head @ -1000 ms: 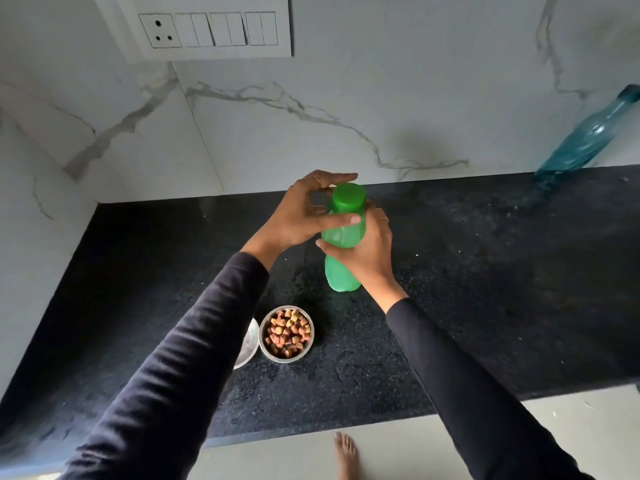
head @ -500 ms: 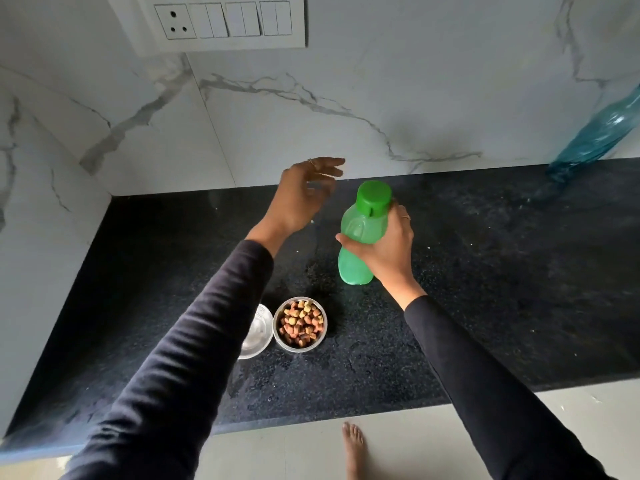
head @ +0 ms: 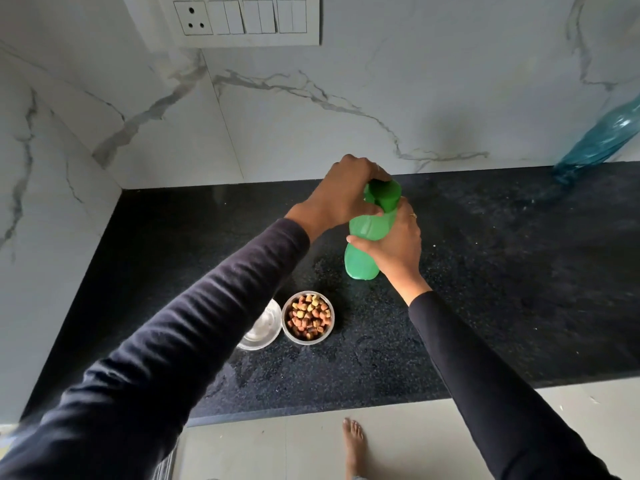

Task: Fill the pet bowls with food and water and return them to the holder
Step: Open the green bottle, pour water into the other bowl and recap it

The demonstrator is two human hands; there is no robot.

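I see the green bottle standing mid-counter, my right hand wrapped around its body, left hand clamped on the cap. The kibble bowl and steel bowl sit nearer the black counter's front edge; marble walls close the corner.

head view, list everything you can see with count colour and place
green bottle: 1, green, upright on the counter, centre
bottle cap: 1, darker green, on top of the bottle
food bowl: 1, steel, full of brown and orange kibble, counter front left
second bowl: 1, steel, left of the food bowl, partly hidden by the sleeve
blue bottle: 1, teal, far right by the wall
counter: 1, black speckled
switch panel: 1, white, on the wall above
bare foot: 1, on the floor below
left hand: grip on the cap
right hand: grip on the bottle body
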